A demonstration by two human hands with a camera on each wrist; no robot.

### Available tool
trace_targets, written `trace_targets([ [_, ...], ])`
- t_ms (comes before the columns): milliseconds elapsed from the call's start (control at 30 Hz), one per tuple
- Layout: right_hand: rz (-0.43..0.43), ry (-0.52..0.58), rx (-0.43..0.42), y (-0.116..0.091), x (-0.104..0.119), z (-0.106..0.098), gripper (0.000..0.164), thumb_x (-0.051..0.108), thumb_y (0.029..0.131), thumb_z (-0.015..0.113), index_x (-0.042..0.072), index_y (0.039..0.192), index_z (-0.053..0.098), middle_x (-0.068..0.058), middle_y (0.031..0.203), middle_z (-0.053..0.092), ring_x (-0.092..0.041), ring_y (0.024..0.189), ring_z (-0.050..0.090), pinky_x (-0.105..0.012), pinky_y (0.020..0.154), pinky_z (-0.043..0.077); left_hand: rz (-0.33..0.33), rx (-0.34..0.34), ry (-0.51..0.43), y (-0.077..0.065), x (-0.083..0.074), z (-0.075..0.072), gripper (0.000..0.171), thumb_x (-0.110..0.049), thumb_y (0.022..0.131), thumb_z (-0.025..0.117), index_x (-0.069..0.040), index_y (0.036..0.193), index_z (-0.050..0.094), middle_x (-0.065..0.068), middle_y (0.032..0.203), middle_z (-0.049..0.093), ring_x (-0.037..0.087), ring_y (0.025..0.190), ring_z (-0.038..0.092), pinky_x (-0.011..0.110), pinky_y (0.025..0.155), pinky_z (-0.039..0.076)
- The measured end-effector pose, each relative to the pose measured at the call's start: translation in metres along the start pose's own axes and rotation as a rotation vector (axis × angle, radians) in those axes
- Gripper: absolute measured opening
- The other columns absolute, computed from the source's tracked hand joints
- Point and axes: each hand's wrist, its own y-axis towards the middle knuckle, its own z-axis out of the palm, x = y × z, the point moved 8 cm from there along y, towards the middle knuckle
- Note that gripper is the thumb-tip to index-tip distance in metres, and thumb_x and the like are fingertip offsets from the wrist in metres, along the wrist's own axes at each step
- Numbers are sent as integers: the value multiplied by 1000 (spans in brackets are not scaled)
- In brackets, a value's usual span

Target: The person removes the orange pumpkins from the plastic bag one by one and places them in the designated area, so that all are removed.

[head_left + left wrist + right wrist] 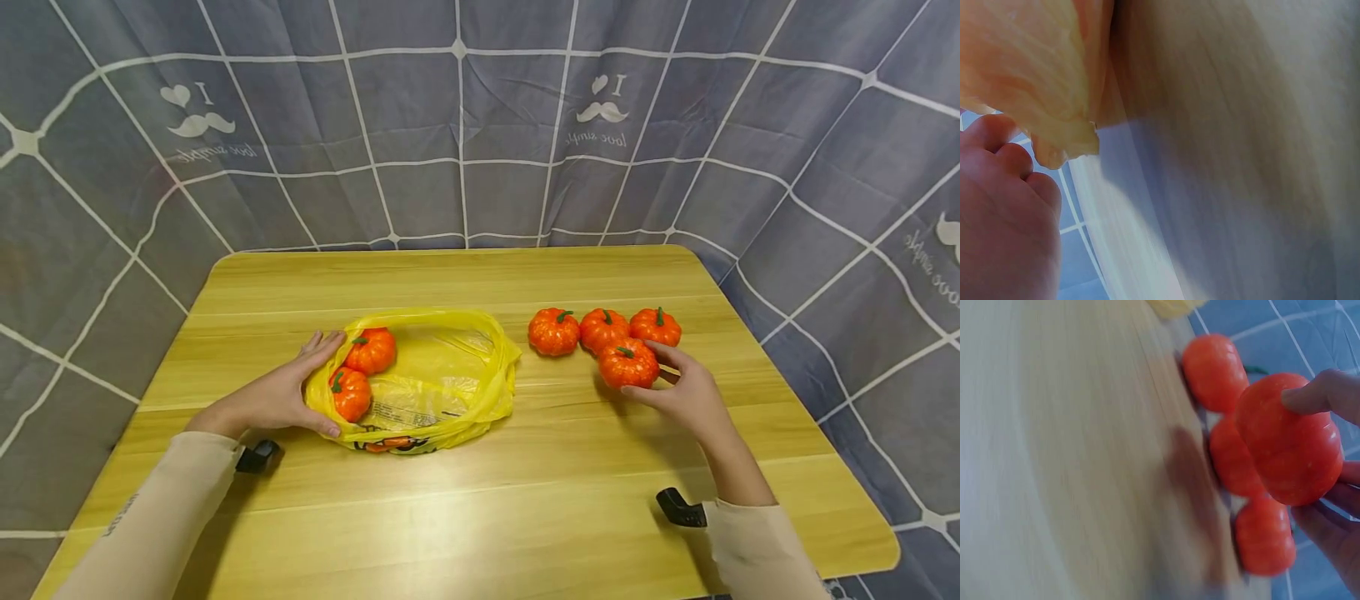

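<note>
My right hand [686, 396] grips a small orange pumpkin [628, 363] with a green stem, thumb on the near side and fingers on the far side. In the right wrist view this pumpkin [1288, 440] is lifted off the table, its shadow falling below. On the left, a yellow plastic bag [491, 400] lies with its mouth spread wide. Two pumpkins, one [372, 350] behind the other [350, 394], sit inside its left end. My left hand [285, 387] holds the bag's left side, thumb in front and fingers behind; the left wrist view shows curled fingers [1013, 159] beside the plastic.
Three more pumpkins stand in a row on the wooden table [450, 525]: one at left [553, 333], one in the middle [602, 329] and one at right [655, 325]. A grey checked curtain [517, 200] hangs along the table's back and sides.
</note>
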Motion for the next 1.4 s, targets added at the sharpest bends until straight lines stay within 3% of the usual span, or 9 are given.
trace_targets([
  [100,29,-12,8,-4,-10,-8,79,9,80,85,-13,144,44,-32,141,49,-47,125,53,-45,101,46,-3,-1,2,-1,1,1,137,-39,64,97,-13,164,7,16,168,0,37,150,-15,72,111,0],
  [300,113,-1,20,-10,-31,-17,81,11,82,84,-13,146,40,-33,144,46,-47,126,52,-14,89,48,-16,2,25,-1,-1,0,137,-41,64,96,-14,164,6,16,168,0,37,151,-13,71,112,2],
  [433,148,-19,15,-9,-41,-24,83,12,83,83,-13,147,37,-35,146,43,-49,128,49,-10,86,47,-17,2,31,-1,-3,0,137,-42,64,96,-14,164,6,15,168,1,36,151,-12,70,113,2],
  [567,171,-60,11,-7,-47,-28,85,15,83,83,-14,148,35,-35,147,42,-50,129,48,-19,91,50,-8,-2,22,-1,-4,1,137,-41,64,96,-12,164,6,17,168,2,37,151,-12,69,113,2],
  [800,206,-69,-5,-4,-51,-28,91,19,84,84,-11,152,31,-34,150,38,-50,131,46,-52,104,41,-5,-6,17,-2,-6,3,137,-42,63,96,-12,163,7,16,168,2,36,151,-12,68,114,2],
  [1233,196,-75,-39,-5,-48,-27,92,10,82,83,-13,152,28,-37,150,35,-54,134,39,-58,107,36,11,-10,2,-3,-10,4,136,-40,64,96,-10,163,8,17,167,3,39,151,-11,68,114,1],
  [1400,156,-130,-82,-5,-37,-30,102,20,79,88,-6,156,27,-35,154,30,-58,135,32,-66,107,31,2,-8,2,-3,-7,5,138,-41,62,97,-12,163,7,15,168,2,37,151,-12,68,114,1],
])
